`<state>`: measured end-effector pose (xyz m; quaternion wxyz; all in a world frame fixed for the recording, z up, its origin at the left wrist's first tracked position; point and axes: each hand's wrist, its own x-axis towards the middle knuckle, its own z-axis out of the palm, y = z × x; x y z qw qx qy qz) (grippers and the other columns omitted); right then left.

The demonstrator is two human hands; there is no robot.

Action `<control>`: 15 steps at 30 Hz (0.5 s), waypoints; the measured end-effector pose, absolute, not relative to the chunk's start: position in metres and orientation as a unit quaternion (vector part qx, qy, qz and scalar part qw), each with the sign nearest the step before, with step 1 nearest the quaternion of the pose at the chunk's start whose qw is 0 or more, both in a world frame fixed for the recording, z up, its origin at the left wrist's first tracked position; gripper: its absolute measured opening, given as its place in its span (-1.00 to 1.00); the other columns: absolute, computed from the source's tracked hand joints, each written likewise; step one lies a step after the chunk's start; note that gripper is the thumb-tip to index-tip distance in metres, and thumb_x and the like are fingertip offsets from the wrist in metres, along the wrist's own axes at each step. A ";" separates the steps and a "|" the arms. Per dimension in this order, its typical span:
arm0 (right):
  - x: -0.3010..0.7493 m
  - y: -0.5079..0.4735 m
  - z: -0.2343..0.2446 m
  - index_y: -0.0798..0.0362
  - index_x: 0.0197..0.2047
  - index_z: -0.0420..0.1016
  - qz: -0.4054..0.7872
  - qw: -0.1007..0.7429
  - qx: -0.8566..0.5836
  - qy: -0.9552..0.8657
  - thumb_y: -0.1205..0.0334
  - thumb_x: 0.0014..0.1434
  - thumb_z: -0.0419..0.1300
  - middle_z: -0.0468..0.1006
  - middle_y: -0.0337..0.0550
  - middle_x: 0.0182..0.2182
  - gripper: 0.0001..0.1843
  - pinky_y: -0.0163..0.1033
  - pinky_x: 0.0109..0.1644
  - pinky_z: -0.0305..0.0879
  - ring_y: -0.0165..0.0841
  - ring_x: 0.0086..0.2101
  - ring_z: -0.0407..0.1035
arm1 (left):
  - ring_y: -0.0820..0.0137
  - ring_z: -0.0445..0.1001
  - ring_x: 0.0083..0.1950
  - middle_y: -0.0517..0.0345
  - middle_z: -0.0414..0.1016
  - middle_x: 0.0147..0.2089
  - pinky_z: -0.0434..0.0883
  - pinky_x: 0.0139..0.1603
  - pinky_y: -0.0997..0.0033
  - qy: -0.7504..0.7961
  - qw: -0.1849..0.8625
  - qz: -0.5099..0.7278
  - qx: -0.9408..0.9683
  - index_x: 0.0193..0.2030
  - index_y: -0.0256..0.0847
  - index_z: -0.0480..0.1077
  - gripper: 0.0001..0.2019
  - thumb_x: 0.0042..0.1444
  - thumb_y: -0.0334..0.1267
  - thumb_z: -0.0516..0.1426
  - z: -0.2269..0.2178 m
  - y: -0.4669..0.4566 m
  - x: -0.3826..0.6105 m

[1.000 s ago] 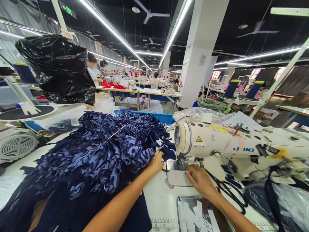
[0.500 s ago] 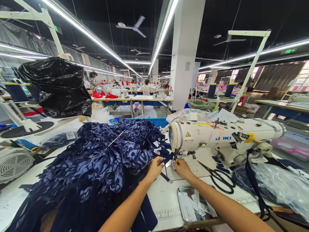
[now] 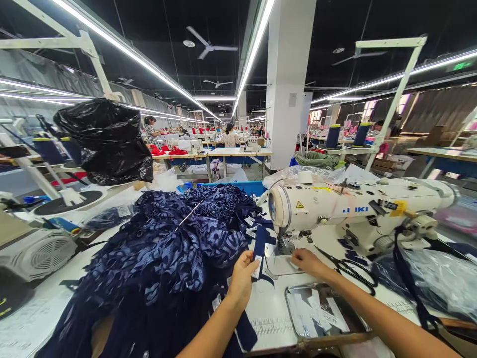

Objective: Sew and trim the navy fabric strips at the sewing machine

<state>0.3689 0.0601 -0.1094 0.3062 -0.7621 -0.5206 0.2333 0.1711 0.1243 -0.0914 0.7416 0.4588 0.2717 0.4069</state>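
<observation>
My left hand (image 3: 242,278) pinches a navy fabric strip (image 3: 260,242) that stands up from the fingers, with a white label (image 3: 257,268) showing at its lower part. To the right, beside the needle plate of the white sewing machine (image 3: 316,206), my right hand (image 3: 307,262) has its fingers pressed together. Whatever they may hold is too small to make out. A large heap of navy patterned lace garments (image 3: 175,243) lies left of my left hand. Black scissors (image 3: 354,273) rest just right of my right hand.
A metal tray (image 3: 290,318) of white labels sits in front of the machine. Small navy pieces (image 3: 352,253) lie beneath the machine arm. Clear plastic bags (image 3: 428,283) cover the right side. A black plastic bag (image 3: 108,144) hangs at left. Co-workers are at farther tables.
My left hand has lifted the navy strip away from the needle area, and its white label now shows. My right hand has moved right, off the presser foot. The view has shifted slightly.
</observation>
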 end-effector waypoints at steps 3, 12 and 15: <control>0.383 0.045 -0.106 0.03 -0.58 0.18 0.149 0.314 -0.788 -0.508 0.23 -0.03 0.08 0.34 -0.15 -0.54 -0.83 -0.21 -0.38 0.07 -0.23 -0.44 0.29 | 0.35 0.46 -0.30 0.15 0.48 -0.42 0.33 -0.25 0.45 0.261 0.787 0.432 0.355 -0.42 -0.25 0.38 -0.74 -0.35 -0.34 0.28 -0.092 0.110 0.157; 0.306 0.058 -0.085 0.02 -0.56 0.21 0.280 0.404 -0.647 -0.583 0.02 0.01 -0.04 0.24 -0.29 -0.63 -0.72 -0.28 -0.44 0.08 -0.40 -0.56 0.15 | 0.35 0.47 -0.28 0.16 0.49 -0.41 0.35 -0.25 0.45 0.263 0.791 0.458 0.310 -0.40 -0.25 0.37 -0.71 -0.35 -0.34 0.31 -0.092 0.092 0.141; 0.286 0.067 -0.078 0.06 -0.55 0.26 0.356 0.433 -0.599 -0.571 -0.02 0.03 -0.03 0.24 -0.32 -0.67 -0.67 -0.31 -0.51 0.06 -0.47 -0.64 0.09 | 0.34 0.47 -0.26 0.15 0.49 -0.40 0.35 -0.25 0.46 0.255 0.790 0.457 0.319 -0.39 -0.25 0.37 -0.71 -0.32 -0.34 0.30 -0.090 0.089 0.139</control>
